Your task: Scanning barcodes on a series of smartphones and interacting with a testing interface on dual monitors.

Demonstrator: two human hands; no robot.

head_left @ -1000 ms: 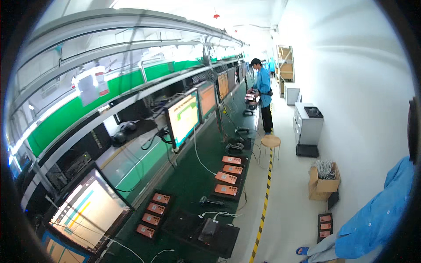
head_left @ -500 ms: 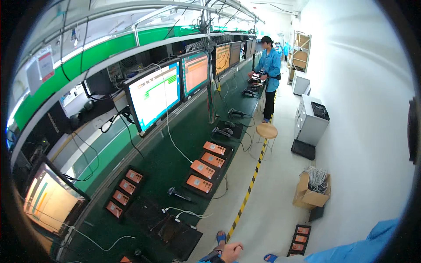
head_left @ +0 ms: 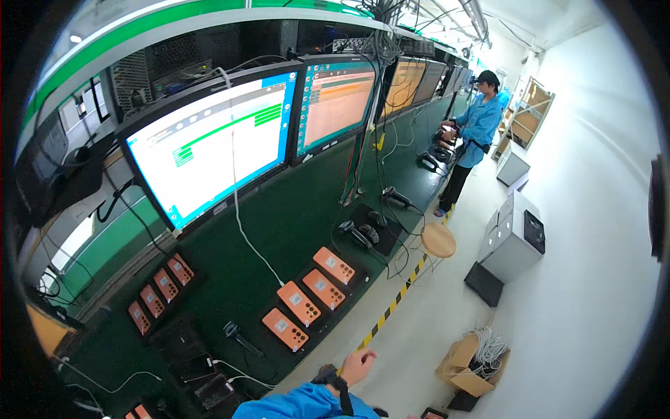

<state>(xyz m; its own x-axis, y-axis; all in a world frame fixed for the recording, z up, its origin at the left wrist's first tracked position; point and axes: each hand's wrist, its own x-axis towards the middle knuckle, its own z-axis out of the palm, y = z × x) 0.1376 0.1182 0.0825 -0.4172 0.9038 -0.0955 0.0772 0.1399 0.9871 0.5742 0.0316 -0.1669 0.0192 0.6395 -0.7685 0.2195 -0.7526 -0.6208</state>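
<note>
My left hand [head_left: 357, 366] is loosely closed, with nothing visible in its fingers. It hangs off the front edge of the green bench, and a dark band is on its wrist. Nearest to it on the bench is a black tray [head_left: 363, 274] of orange phones [head_left: 285, 329]. A white cable [head_left: 250, 239] runs down from above to one phone [head_left: 299, 303] in that row. At the lower edge a dark tray [head_left: 434, 413] with a bit of orange shows, mostly cut off. My right hand is out of view.
Monitors [head_left: 216, 153] line the bench's back. Handheld scanners [head_left: 354, 234] and a second row of orange phones [head_left: 166, 285] lie on the bench [head_left: 230, 272]. A stool [head_left: 438, 241], a carton of cables [head_left: 457, 370] and cabinets [head_left: 504, 234] stand rightward. A co-worker [head_left: 478, 126] stands farther along.
My view has moved closer to the bench and monitors. My left forearm has come further into view, its hand nearer the phone tray. The right sleeve has left the picture; the low tray is mostly cut off.
</note>
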